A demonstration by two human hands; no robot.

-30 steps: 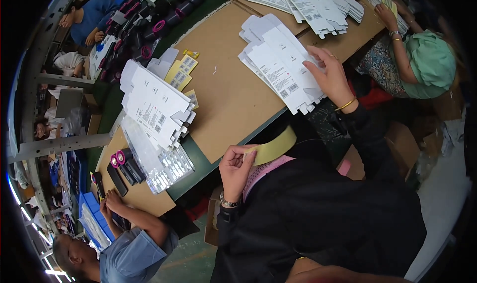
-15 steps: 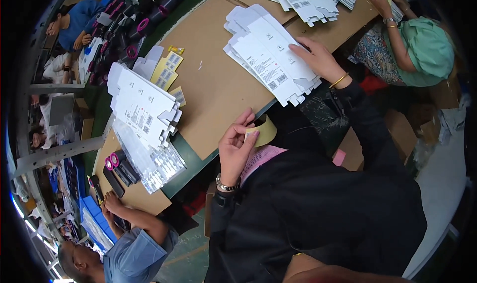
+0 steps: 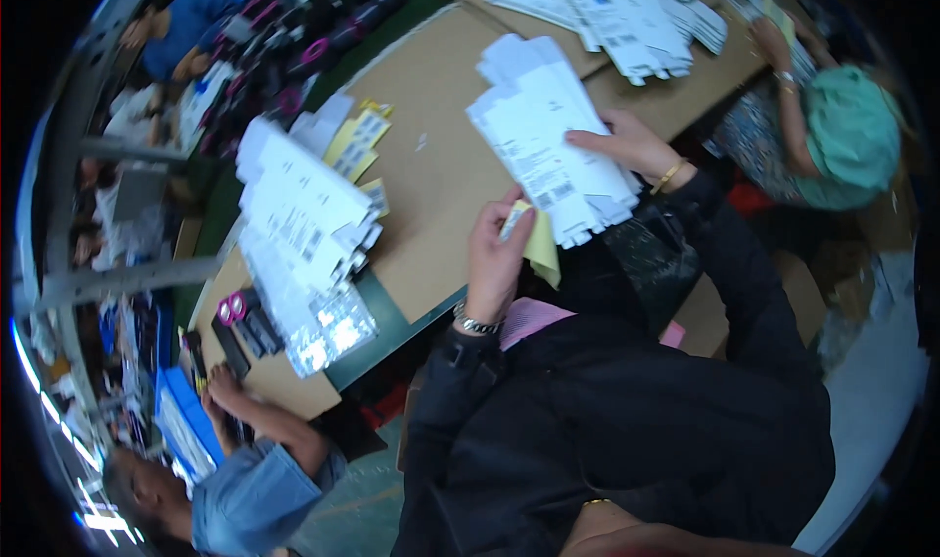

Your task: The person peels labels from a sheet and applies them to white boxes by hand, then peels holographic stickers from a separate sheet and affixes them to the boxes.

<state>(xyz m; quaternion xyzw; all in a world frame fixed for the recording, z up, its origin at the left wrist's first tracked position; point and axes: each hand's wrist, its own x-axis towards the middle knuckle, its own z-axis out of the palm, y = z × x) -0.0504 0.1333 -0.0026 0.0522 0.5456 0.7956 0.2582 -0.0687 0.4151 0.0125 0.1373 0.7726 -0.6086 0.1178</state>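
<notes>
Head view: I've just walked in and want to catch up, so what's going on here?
At a cardboard-covered table, a person's left grip holds a yellow strip near the table edge, its other end unheld. The right grip touches the right side of a stack of flat white cartons, thumb on top. A second stack lies to the left, with yellow label sheets beside it.

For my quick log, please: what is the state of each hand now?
Left hand: closed, pinching a pale yellow label strip.
Right hand: thumb over flattened white cartons; fingers partly hidden, so grip cannot be told.
</notes>
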